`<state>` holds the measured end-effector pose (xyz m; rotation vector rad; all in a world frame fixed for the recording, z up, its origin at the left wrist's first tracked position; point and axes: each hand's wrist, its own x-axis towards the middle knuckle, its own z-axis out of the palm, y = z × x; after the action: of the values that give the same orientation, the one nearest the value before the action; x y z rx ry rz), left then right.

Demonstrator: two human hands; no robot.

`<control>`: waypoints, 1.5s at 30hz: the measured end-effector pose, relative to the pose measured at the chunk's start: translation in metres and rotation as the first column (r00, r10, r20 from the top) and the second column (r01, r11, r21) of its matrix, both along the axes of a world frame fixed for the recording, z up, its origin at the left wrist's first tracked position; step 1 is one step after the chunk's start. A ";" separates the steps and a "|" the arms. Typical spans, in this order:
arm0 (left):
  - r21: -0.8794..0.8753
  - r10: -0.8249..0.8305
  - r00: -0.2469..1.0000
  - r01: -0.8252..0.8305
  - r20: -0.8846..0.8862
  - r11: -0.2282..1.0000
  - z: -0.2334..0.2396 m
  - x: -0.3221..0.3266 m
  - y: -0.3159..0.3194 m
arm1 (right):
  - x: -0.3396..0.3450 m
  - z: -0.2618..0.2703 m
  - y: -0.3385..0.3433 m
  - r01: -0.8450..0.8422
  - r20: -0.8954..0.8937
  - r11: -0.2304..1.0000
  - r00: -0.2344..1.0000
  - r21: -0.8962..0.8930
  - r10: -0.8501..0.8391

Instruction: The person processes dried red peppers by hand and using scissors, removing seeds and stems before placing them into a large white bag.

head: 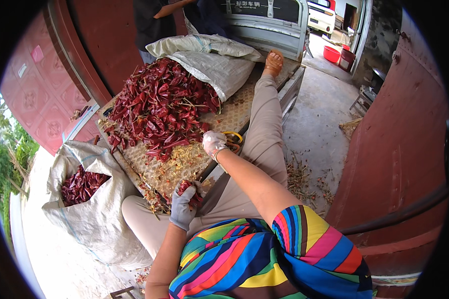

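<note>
My left hand [184, 203], in a grey glove, is closed around several dried red chili peppers [189, 188] above the near edge of the metal truck bed [232, 112]. My right hand [214, 143], in a whitish glove, is at the near right edge of a heap of dried red chilies [161, 104]. Yellow-handled scissors [233, 137] lie against or in that hand; whether its fingers hold them or a chili is unclear. Yellow seeds [183, 156] are scattered between the heap and my left hand.
A white woven sack [220, 69] lies behind the heap. Another sack [93, 224] holding chilies stands at the left. Stems litter the floor [299, 175] at right. My outstretched leg runs along the bed's right edge. A person in dark clothes [155, 26] stands beyond the bed.
</note>
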<state>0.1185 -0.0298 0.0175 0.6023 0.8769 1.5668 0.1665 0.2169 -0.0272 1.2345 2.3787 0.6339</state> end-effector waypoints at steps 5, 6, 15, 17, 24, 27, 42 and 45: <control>0.040 0.020 0.998 -0.022 0.058 0.999 -0.003 -0.002 0.002 | 0.029 0.024 -0.013 -0.115 -0.215 0.968 0.974 -0.223 0.066; 0.034 0.045 0.998 -0.047 0.047 0.998 -0.005 -0.001 0.002 | 0.038 0.027 -0.020 -0.173 -0.428 0.960 0.901 -0.218 0.065; 0.066 0.080 0.996 -0.082 0.036 0.994 -0.006 -0.005 0.017 | 0.083 0.032 -0.129 -0.716 -0.480 0.204 0.205 -0.668 -0.853; 0.101 0.092 0.996 -0.093 0.015 0.991 -0.004 -0.003 0.016 | 0.086 0.035 -0.135 -0.835 -0.487 0.088 0.228 -0.543 -0.843; 0.061 -0.010 0.999 0.013 -0.048 0.998 0.001 -0.005 0.011 | 0.083 0.037 -0.126 -0.722 -0.654 0.213 0.407 -0.658 -0.638; 0.047 0.026 0.999 -0.025 -0.020 0.999 -0.003 -0.008 0.010 | 0.081 0.042 -0.125 -0.640 -0.850 0.590 0.501 -0.492 -0.166; -0.034 0.116 0.971 -0.126 -0.210 0.991 -0.011 -0.008 0.007 | 0.074 0.073 -0.132 -0.660 -0.930 0.744 0.203 0.102 0.307; -0.052 0.106 0.965 -0.122 -0.239 0.991 -0.011 -0.007 0.008 | 0.071 0.069 -0.135 -0.611 -0.949 0.790 0.216 0.053 0.231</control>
<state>0.1115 -0.0217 0.0067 0.7102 1.1557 1.5831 0.2376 0.0817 0.0421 0.7770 3.6479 -0.6606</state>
